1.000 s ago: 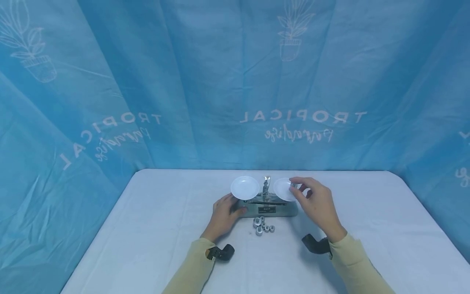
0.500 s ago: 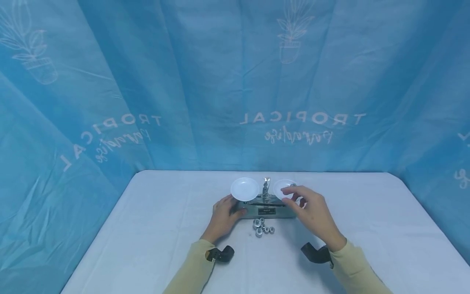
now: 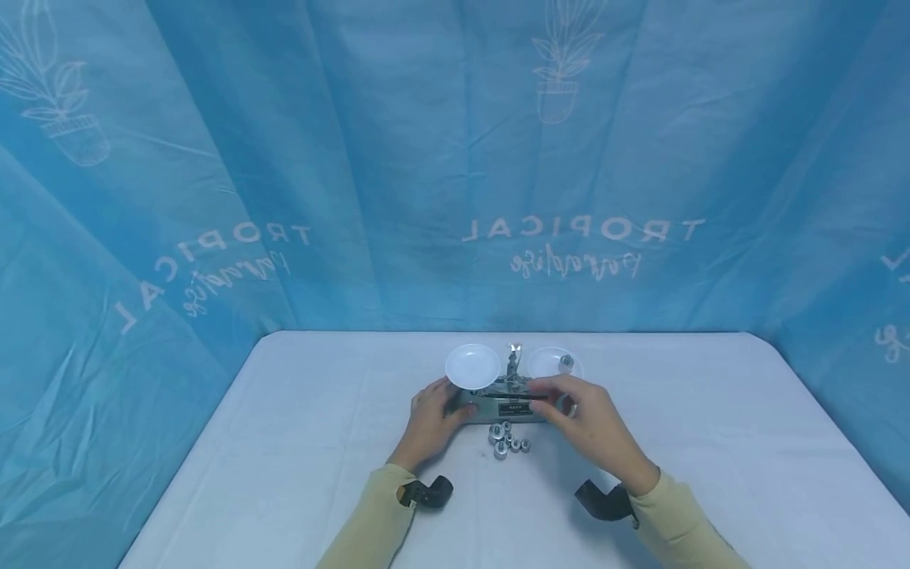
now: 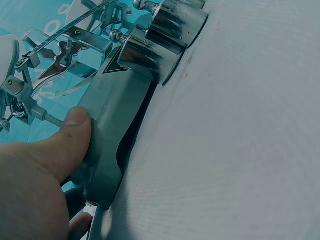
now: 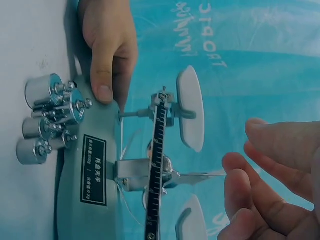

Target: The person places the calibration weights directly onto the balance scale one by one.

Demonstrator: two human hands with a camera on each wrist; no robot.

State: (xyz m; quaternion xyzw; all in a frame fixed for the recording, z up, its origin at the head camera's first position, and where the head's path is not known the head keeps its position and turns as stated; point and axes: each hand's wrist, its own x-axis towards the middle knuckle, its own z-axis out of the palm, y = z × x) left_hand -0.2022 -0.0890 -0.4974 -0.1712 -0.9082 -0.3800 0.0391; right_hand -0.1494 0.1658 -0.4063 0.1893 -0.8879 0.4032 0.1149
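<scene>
A grey-green pan balance [image 3: 486, 410] stands on the table, with a white left pan [image 3: 472, 366] and a white right pan [image 3: 542, 362]. My left hand [image 3: 429, 419] grips the left end of its base; the thumb lies along the front edge in the left wrist view. One metal balance weight [image 3: 565, 364] sits on the right pan. In front of the balance's right half is my right hand [image 3: 592, 423], thumb and fingers apart, nothing between them. The right wrist view shows this right hand [image 5: 280, 180] near the graduated beam [image 5: 157, 165].
Several metal weights [image 3: 501, 447] of different sizes stand grouped on the white tabletop [image 3: 306, 442], close to the front of the balance base. A blue printed curtain [image 3: 398, 197] hangs behind the table and along its sides.
My right hand has let go of the weight on the right pan and moved down and left, toward the front of the balance. The left hand keeps its hold on the base.
</scene>
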